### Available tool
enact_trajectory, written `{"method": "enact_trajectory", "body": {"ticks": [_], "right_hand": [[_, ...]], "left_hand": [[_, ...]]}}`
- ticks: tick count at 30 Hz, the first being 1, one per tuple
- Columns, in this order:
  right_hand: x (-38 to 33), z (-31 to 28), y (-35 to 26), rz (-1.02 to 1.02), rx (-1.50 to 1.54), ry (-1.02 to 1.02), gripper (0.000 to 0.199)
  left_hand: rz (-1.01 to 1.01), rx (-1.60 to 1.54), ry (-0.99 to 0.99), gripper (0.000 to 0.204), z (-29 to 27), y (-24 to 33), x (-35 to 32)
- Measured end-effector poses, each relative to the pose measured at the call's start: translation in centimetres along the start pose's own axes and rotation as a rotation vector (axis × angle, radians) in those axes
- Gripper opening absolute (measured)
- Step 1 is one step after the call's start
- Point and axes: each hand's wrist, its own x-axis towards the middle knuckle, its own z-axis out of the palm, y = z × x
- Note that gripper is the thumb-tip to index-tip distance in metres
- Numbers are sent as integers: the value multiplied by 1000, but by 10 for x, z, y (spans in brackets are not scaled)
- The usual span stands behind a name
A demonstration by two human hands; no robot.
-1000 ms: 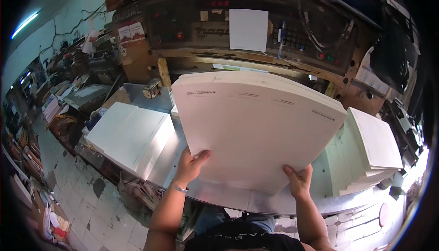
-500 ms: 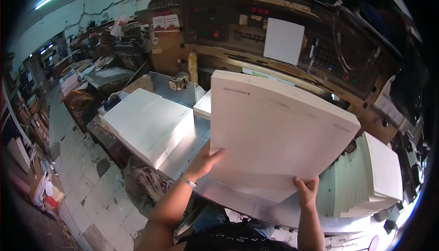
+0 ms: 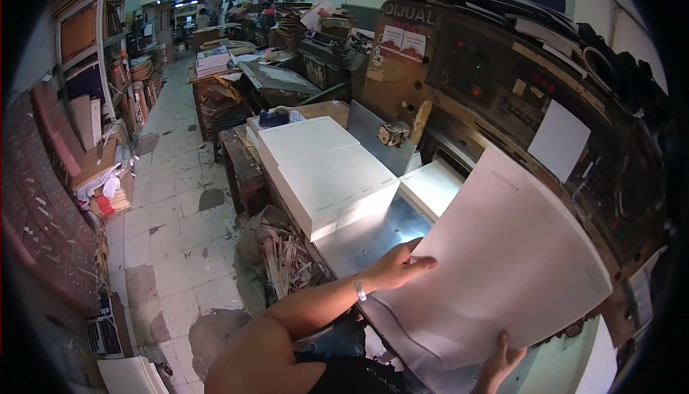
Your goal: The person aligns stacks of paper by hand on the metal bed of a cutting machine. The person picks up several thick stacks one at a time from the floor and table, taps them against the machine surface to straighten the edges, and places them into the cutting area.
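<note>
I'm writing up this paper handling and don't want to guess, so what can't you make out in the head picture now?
Head view, left hand and right hand: most fingers, hidden behind the held paper stack.
Head view, low white stack: its right part, covered by the held paper stack.
Head view, lower-right pile: its bottom, cut off by the lower edge.
Head view, printed marks: too small and blurred.

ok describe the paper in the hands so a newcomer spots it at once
Find the dark control panel on the right, then the shiny metal table below it. Over it, the left hand and right hand hold large white paper. Unlike the white stack lying flat to its left, it is tilted up and bowed.
</note>
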Motion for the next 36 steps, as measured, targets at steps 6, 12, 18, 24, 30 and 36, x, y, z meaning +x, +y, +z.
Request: {"method": "enact_trajectory", "body": {"ticks": [6,12,18,24,30,36], "right_hand": [[-3,5,13,-39,52,-23,49],[-4,11,-2,-108,14,-142,47],[-4,10,-15,-30,-18,-113,27],[-4,6,-19,-62,-173,-135,40],[-14,6,-34,-158,-257,-45,63],[-13,0,-36,-86,-168,-79,64]], "left_hand": [[113,-49,43,51,1,10,-10],[65,-45,41,36,0,4,-19],[-41,2,31,35,-5,-6,-21],[83,17,271,40,17,-5,-21],[-16,66,588,41,37,-19,-42],[85,93,403,37,14,-35,-33]]}}
